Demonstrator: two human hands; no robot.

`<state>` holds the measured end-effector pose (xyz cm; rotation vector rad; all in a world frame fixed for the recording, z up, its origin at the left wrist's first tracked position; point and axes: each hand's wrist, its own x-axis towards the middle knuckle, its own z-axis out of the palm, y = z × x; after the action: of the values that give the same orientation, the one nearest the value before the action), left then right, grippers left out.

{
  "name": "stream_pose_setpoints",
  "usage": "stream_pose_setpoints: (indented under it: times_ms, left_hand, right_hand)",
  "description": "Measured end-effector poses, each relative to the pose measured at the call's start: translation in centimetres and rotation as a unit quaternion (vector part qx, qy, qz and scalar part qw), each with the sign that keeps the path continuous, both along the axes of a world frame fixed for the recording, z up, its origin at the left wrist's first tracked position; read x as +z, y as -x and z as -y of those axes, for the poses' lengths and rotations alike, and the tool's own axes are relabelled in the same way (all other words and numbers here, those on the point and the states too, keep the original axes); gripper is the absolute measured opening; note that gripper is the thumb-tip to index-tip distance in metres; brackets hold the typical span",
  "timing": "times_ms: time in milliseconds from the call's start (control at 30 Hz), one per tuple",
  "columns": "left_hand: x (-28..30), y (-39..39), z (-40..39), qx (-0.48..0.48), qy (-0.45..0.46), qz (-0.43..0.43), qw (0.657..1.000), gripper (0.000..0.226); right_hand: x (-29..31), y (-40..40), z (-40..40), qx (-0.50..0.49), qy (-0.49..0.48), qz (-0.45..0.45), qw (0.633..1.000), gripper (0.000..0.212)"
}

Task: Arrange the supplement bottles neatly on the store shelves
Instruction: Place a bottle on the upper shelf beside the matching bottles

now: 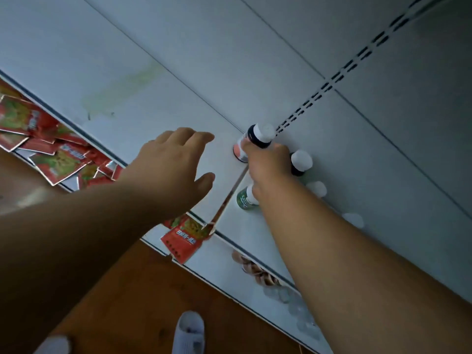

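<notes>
The right hand (268, 162) grips a pink-labelled supplement bottle (251, 143) by its dark shoulder, at the back corner of the shelf (293, 226) where the slotted upright (339, 75) rises. The left hand (176, 164) hovers spread, holding nothing, over the neighbouring shelf board. Other white-capped bottles (301, 160) stand close beside and under the right wrist, and a green-labelled bottle (246, 199) sits just beside the forearm near the shelf's side edge. Any sideways drag of that arm would likely topple these. A red packet (182, 240) overhangs the front edge below and looks ready to slip.
</notes>
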<state>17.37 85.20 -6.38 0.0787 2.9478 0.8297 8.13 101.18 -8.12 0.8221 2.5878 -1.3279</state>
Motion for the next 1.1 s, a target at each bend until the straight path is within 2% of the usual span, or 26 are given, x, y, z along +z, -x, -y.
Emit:
stream_pose_setpoints:
  times_ms: [67,167,267,400,500,633,767,967,1100]
  left_hand:
    - [-2.1,2.0,-0.6,0.010,-0.009,-0.007,1.000,0.067]
    - [-4.7,3.8,-1.3,0.016,-0.011,-0.015,1.000,0.067]
    - [-6.7,4.5,-1.5,0.023,-0.013,-0.015,1.000,0.066]
    - [-7.4,4.3,-1.1,0.039,-0.025,0.003,0.999,0.066]
    - [-6.1,3.2,0.1,0.058,-0.039,0.008,0.998,0.067]
    - [-2.1,-0.4,2.8,0.075,-0.037,0.014,0.996,0.074]
    - [5.0,-6.8,6.8,0.094,-0.046,0.029,0.994,0.084]
    - [17.2,-17.6,11.5,0.047,-0.053,0.055,0.996,0.089]
    - [24.0,-21.4,11.7,-0.021,-0.037,0.055,0.998,0.092]
  right_hand:
    - [-2.0,2.5,-0.7,-0.051,0.013,0.045,0.998,0.078]
    - [-5.1,5.9,-1.5,-0.059,0.051,0.053,0.996,0.091]
    - [-7.3,8.0,-1.4,-0.042,0.067,0.054,0.995,0.079]
    - [-7.2,7.8,-0.4,-0.054,0.096,0.007,0.994,0.087]
    - [-5.7,4.9,1.3,0.004,0.110,-0.035,0.993,0.070]
    - [-1.4,-2.9,4.9,0.111,0.147,-0.021,0.983,0.061]
    - [4.9,-11.7,7.9,0.183,0.192,0.008,0.964,0.057]
    - [16.9,-22.3,10.4,0.215,0.243,0.012,0.946,0.065]
    - [23.7,-25.8,9.8,0.199,0.293,-0.028,0.935,0.060]
